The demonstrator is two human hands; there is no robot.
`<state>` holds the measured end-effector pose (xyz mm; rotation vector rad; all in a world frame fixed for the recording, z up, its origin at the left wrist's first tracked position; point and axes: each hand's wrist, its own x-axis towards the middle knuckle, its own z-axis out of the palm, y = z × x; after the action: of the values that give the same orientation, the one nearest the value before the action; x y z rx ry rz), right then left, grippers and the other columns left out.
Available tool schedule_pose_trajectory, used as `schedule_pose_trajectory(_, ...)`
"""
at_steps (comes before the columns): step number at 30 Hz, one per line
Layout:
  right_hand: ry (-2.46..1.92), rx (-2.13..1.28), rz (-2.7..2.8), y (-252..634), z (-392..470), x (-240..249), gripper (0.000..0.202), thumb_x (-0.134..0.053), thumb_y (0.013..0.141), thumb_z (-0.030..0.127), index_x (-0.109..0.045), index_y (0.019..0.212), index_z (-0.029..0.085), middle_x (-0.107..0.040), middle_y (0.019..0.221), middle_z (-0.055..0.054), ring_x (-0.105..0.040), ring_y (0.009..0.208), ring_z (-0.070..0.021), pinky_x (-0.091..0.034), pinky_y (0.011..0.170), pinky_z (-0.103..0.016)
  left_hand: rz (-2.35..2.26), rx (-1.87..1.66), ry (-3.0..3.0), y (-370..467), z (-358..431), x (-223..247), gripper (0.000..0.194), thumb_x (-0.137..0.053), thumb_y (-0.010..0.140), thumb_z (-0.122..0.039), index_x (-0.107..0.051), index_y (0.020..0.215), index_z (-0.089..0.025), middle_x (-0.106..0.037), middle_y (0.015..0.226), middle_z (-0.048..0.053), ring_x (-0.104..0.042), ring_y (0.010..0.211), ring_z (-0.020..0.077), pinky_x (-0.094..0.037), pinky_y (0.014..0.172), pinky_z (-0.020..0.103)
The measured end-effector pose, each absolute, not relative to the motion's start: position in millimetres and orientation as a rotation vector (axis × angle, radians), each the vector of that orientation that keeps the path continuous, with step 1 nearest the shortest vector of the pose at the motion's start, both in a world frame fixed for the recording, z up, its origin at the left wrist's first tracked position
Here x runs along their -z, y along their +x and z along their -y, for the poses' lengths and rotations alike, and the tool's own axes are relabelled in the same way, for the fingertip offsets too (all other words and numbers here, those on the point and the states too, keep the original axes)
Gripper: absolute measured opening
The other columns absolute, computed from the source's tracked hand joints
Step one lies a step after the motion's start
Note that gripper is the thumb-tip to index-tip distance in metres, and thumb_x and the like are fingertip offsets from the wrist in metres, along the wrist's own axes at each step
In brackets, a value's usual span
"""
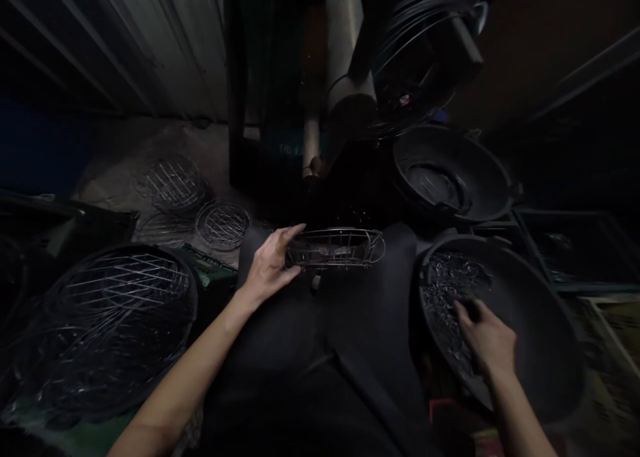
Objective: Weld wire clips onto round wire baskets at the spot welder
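My left hand [273, 260] grips the left end of a shallow round wire basket [345, 249], thumb below and fingers above. The basket is seen nearly edge-on, in front of the dark machine and above my lap. My right hand [486, 340] is over a black basin [533, 330] on the right, its fingers curled together beside a heap of small shiny metal pieces [453, 284]. Whatever its fingertips hold is too dark and blurred to make out.
On the left, a wide basin [194, 310] is filled with wire grids [130, 280]. Round wire grids [223, 224] lie on the floor behind it. Another black basin [480, 170] stands at back right. A vertical pipe [345, 37] and a dark machine rise straight ahead.
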<state>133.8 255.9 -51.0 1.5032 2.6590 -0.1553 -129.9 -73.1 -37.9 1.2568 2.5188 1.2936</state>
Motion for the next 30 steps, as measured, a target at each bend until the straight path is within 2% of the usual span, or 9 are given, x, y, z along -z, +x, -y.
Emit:
schedule_pose_trajectory(3, 1.63, 0.7, -2.82, 103.9, -221.8, 10.7, 0.033, -0.054, 0.078, 0.05, -0.066, 0.093, 0.022, -0.069, 0.086, -0.009, -0.064, 0.08, -0.0261, -0.049, 0.072, -0.035, -2.458, -1.287, 1.38, -135.5, 67.0, 23.1, 0.066, -0.06, 0.074, -0.016, -0.035, 0.135, -0.023, -0.049, 0.127, 0.007, -0.049, 0.116, 0.0219, -0.041, 0.099, 0.035)
schedule_pose_trajectory(7, 1.377, 1.352, -2.862, 68.5, -174.4, -24.2, 0.033, -0.062, 0.074, 0.051, -0.066, 0.085, 0.02, -0.068, 0.078, -0.005, -0.063, 0.071, -0.0192, -0.051, 0.068, -0.031, -2.417, -1.176, 1.412, -138.7, 60.1, 14.0, 0.066, -0.058, 0.075, -0.016, -0.035, 0.136, -0.023, -0.05, 0.124, 0.007, -0.05, 0.113, 0.0222, -0.041, 0.098, 0.036)
schedule_pose_trajectory(11, 1.252, 1.697, -2.692, 54.1, -139.0, -34.5, 0.033, -0.066, 0.074, 0.049, -0.065, 0.083, 0.017, -0.067, 0.069, -0.003, -0.062, 0.058, -0.0155, -0.052, 0.055, -0.026, -2.362, -1.006, 1.413, -136.2, 56.3, 18.1, 0.068, -0.056, 0.073, -0.012, -0.036, 0.137, -0.023, -0.049, 0.122, 0.006, -0.049, 0.115, 0.023, -0.042, 0.098, 0.036)
schedule_pose_trajectory(15, 1.101, 1.974, -2.413, 38.8, -111.7, -33.1, 0.033, -0.069, 0.073, 0.047, -0.061, 0.08, 0.016, -0.067, 0.068, -0.004, -0.067, 0.061, -0.0185, -0.056, 0.056, -0.027, -2.293, -1.052, 1.388, -133.0, 56.8, 23.6, 0.071, -0.056, 0.072, -0.01, -0.034, 0.138, -0.025, -0.044, 0.128, 0.007, -0.045, 0.121, 0.0229, -0.041, 0.102, 0.037)
schedule_pose_trajectory(19, 1.015, 2.08, -2.237, 16.6, -96.3, -31.1, 0.033, -0.07, 0.072, 0.047, -0.059, 0.078, 0.016, -0.067, 0.069, -0.004, -0.068, 0.062, -0.0179, -0.055, 0.055, -0.024, -2.278, -1.123, 1.354, -130.7, 61.2, 23.4, 0.07, -0.058, 0.074, -0.013, -0.032, 0.138, -0.025, -0.045, 0.128, 0.007, -0.045, 0.122, 0.022, -0.041, 0.102, 0.035)
schedule_pose_trajectory(23, 1.03, 2.066, -2.22, 1.3, -91.9, -31.4, 0.036, -0.07, 0.071, 0.049, -0.057, 0.075, 0.016, -0.065, 0.061, -0.002, -0.064, 0.053, -0.0157, -0.053, 0.051, -0.023, -2.285, -1.182, 1.464, -125.6, 63.7, 13.0, 0.067, -0.056, 0.08, -0.017, -0.028, 0.14, -0.024, -0.047, 0.129, 0.008, -0.045, 0.121, 0.0222, -0.038, 0.105, 0.039)
schedule_pose_trajectory(30, 1.107, 1.807, -2.537, -13.3, -95.9, -25.4, 0.032, -0.064, 0.077, 0.049, -0.057, 0.077, 0.018, -0.063, 0.059, 0.0, -0.062, 0.053, -0.016, -0.047, 0.05, -0.023, -2.571, -0.923, 1.871, -119.7, 52.3, 6.3, 0.048, -0.047, 0.086, -0.011, -0.042, 0.131, -0.023, -0.05, 0.122, 0.012, -0.044, 0.123, 0.0255, -0.035, 0.106, 0.05)
